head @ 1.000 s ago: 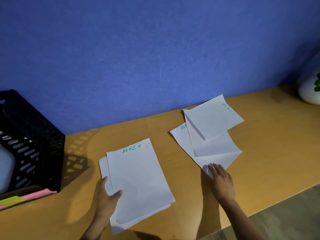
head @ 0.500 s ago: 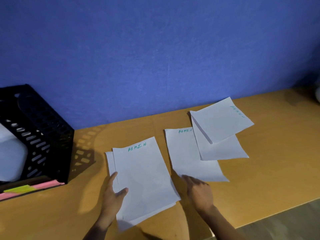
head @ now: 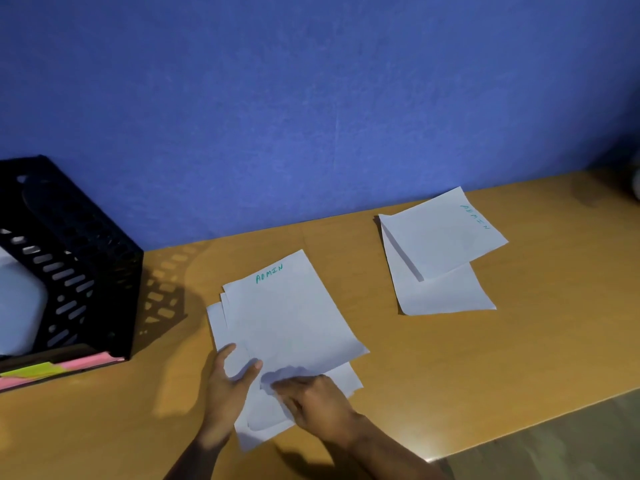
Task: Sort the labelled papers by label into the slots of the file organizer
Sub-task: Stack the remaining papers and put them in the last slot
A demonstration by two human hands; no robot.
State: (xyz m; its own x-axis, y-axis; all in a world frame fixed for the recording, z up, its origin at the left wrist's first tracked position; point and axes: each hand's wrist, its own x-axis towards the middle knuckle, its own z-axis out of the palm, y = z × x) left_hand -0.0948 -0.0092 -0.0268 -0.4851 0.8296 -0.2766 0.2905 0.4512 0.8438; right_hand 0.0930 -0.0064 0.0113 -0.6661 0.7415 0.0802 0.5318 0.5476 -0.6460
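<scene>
Both hands meet at the near end of a fanned stack of papers (head: 287,320) lying on the desk (head: 519,358). The left hand (head: 228,389) comes in from below with its forearm angled up and to the right; its fingers are fairly straight, the thumb lies on top of the stack's lower left part and the other fingers reach along the left edge, so it rests on the sheets rather than closing round them. The right hand (head: 317,403) crosses in from the lower right, palm down, its fingers curled over the near edge of the sheets. That edge is rumpled where the fingertips meet it. Whether the fingers actually pinch the paper cannot be told.

The top sheet of the stack carries the word ADMIN in green at its far end. At least three sheets show, offset from one another at the left and near edges.

A black file organizer (head: 79,258) with slotted mesh walls stands at the left end of the desk against the blue wall (head: 311,98). Something pale and white shows inside it through the wall; what it is cannot be made out. Pink and yellow-green sheets (head: 59,368) stick out along its base.

Well apart on the right lie two more papers (head: 440,258), the upper one also marked ADMIN, turned askew over the lower.
</scene>
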